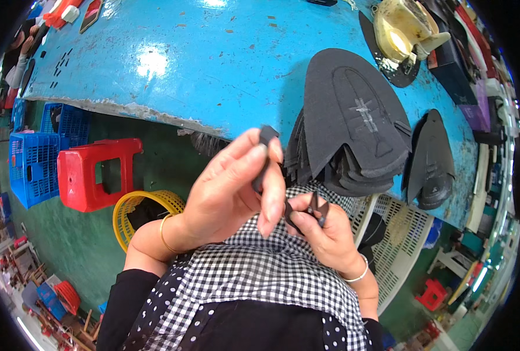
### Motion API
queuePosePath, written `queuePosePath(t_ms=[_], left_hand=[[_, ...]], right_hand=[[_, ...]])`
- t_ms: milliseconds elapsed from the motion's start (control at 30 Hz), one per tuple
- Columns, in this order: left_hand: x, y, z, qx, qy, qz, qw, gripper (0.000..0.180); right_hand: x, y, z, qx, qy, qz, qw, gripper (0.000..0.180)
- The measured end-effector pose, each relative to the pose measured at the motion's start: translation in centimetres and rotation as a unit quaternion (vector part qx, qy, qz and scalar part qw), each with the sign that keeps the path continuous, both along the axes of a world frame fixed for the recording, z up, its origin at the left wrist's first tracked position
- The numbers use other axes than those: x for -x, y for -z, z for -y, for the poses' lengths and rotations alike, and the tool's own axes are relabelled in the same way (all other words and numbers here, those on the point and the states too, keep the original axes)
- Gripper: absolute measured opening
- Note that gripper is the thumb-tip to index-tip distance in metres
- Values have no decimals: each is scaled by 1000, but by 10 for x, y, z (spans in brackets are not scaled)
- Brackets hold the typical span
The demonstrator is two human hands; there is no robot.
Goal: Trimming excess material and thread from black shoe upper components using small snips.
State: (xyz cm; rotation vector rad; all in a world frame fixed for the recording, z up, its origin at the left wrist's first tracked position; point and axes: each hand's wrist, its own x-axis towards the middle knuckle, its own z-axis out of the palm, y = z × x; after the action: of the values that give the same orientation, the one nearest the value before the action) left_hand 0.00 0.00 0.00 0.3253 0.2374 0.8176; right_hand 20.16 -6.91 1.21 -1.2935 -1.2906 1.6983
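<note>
The blue table (213,76) spreads before the person, and from where I stand both hands hang just short of its worn near edge, over a checked apron (260,263). The left hand (228,187) has thumb and fingers pinched on a black strip (267,136), its long axis running roughly away from the body. The right hand (330,237) is lower, closed about a dark tool (317,209), perhaps snips; I can't make out its jaws clearly. The strip lies up and to the left of that tool, a small gap between, with the left hand nearer to the stack's left side than to its middle. That black stack (353,93) sits at the near edge, toward the right corner, just beyond the right hand. Below the table are a yellow basket (119,222) and a white crate (397,237); a red stool (73,178) stands left. More dark pads (432,152) lie by the right edge, a yellowed jug (394,29) by the far right corner, and a phone (91,16) far left.
</note>
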Motion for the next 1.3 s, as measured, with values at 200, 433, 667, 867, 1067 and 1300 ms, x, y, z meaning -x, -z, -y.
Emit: queuePosePath(t_ms=[200, 433, 667, 867, 1067, 1300], left_hand=[[23, 9, -12, -137, -106, -199, 965, 22], [64, -18, -29, -414, 15, -436, 799, 23], [-8, -30, -30, -518, 182, -358, 755, 20], [-15, -45, -64, -458, 139, -364, 799, 10], [-34, -68, -130, -407, 167, -455, 775, 9], [-104, -80, -174, -641, 201, -460, 580, 10]], right_hand=[[-23, -19, -3, 109, 76, -199, 971, 22], [-35, -32, -25, -138, -84, 44, 986, 22], [-34, -52, -35, -177, -66, 164, 968, 18], [-97, -55, -74, -348, -34, 319, 881, 30], [-140, -24, -71, -339, -24, 457, 822, 35], [-131, -34, -40, -284, -16, 422, 861, 42]])
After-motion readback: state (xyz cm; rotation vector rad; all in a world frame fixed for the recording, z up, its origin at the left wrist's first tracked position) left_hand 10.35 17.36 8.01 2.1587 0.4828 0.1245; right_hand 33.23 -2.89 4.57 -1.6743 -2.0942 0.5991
